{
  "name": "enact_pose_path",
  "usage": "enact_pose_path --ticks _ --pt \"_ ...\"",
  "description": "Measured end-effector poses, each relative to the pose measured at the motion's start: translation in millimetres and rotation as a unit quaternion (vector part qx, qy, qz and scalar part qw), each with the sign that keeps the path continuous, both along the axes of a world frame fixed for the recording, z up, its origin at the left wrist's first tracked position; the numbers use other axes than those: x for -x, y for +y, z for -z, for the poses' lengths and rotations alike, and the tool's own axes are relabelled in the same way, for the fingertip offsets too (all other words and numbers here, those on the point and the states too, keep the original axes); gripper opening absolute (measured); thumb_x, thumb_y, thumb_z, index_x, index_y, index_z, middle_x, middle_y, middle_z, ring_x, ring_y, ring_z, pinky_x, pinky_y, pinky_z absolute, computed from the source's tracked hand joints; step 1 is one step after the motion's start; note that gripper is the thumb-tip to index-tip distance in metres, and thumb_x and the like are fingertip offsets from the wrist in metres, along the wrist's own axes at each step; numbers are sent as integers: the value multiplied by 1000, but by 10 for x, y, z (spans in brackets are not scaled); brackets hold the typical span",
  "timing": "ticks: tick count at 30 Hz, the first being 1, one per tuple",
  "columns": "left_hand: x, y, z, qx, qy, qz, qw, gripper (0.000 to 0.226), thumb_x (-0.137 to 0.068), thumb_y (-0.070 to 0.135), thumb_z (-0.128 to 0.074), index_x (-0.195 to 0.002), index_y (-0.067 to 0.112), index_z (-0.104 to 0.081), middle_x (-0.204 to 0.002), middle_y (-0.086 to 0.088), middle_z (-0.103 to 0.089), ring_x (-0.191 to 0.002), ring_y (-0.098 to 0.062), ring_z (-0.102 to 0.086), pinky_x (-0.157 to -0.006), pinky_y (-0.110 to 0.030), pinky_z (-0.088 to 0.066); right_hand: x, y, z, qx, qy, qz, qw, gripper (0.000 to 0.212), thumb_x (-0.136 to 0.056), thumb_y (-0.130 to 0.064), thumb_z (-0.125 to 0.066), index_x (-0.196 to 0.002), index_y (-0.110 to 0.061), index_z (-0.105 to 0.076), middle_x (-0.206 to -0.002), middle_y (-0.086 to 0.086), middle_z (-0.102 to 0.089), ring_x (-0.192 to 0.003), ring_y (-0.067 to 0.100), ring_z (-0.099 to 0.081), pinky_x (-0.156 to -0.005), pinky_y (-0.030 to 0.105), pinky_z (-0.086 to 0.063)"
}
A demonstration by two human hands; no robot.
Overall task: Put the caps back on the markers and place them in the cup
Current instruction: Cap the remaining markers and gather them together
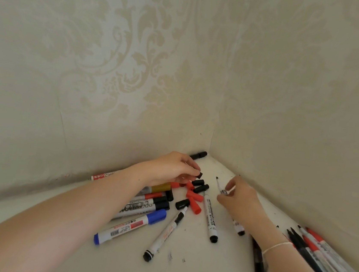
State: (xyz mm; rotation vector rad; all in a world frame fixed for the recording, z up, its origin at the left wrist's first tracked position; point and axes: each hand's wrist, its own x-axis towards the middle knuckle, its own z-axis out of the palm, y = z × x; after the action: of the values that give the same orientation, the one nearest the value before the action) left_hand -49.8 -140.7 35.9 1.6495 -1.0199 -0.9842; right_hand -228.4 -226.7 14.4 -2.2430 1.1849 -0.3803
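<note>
My left hand (173,167) pinches a small black cap (200,174) above a heap of loose red caps (194,196) and black caps (201,185). My right hand (239,198) grips a thin uncapped marker (219,184), its black tip pointing up and away. On the white table (181,270) between my arms lie a blue-capped marker (130,225), two uncapped white markers (166,232) (209,218) and a cluster of capped markers (151,202) under my left wrist. No cup is in view.
A black marker (198,154) lies in the wall corner. A bundle of thin red and black pens (327,262) rests along the right wall. Two black pens (258,265) lie beside my right forearm. A red-labelled marker (102,176) lies by the left wall.
</note>
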Motion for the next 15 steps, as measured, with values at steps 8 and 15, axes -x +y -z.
enact_pose_path --ticks 8,15 --pt "2 9 -22 22 185 -47 981 15 -96 9 -53 -100 2 -65 -85 -7 -67 -68 -10 -59 -66 -22 -50 -1 161 -257 -109 -214 -72 968 12 -83 -7 -59 -91 -16 -58 -80 9 -61 -34 9 -47 -41 23 -39" --pt "-16 38 -32 13 154 -37 987 17 -97 10 -53 -104 3 -66 -86 -5 -66 -70 -10 -58 -70 -23 -51 -41 188 -223 -85 -170 -98 977 12 -84 -9 -62 -91 -18 -59 -80 5 -60 -32 3 -46 -36 18 -36"
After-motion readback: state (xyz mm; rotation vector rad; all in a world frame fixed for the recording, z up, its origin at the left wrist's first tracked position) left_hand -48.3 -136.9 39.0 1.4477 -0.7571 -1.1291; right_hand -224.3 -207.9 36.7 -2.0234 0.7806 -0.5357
